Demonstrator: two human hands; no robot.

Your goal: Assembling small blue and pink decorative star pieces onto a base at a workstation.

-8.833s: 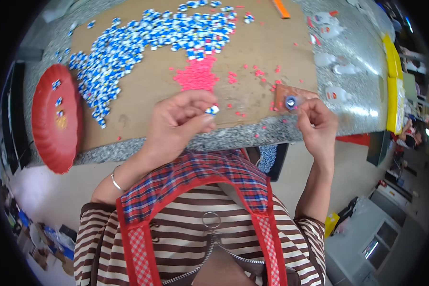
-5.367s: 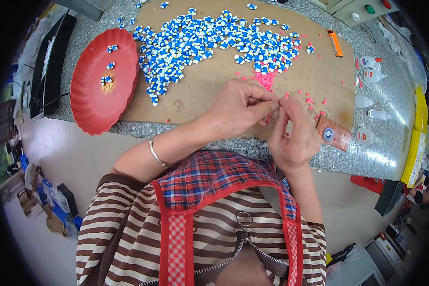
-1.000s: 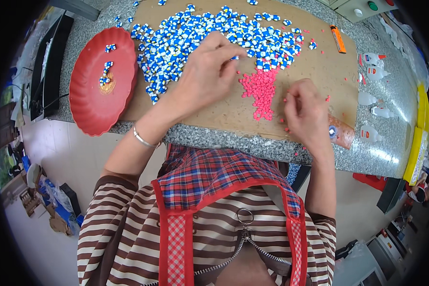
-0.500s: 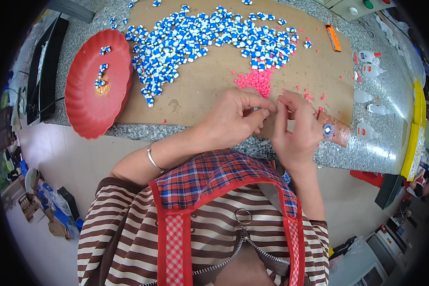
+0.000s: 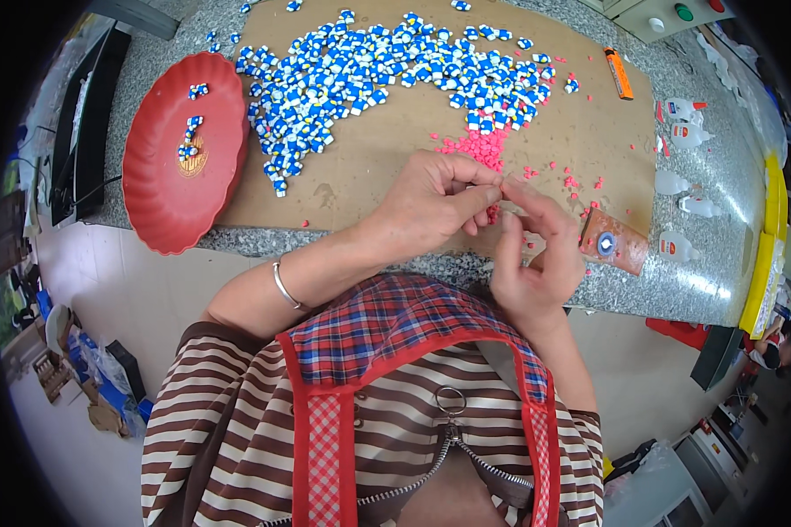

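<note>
Left hand back from blue pile, fingertips meeting right hand; pinched piece hidden, axis unclear.

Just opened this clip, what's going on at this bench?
A person in a striped top and plaid apron stands at a speckled stone counter. The left hand and right hand meet fingertip to fingertip over a brown board; whatever they pinch is too small to see. Behind lie a heap of small blue-and-white pieces and a pile of small pink pieces. A red plastic plate holds a few blue-and-white pieces.
</note>
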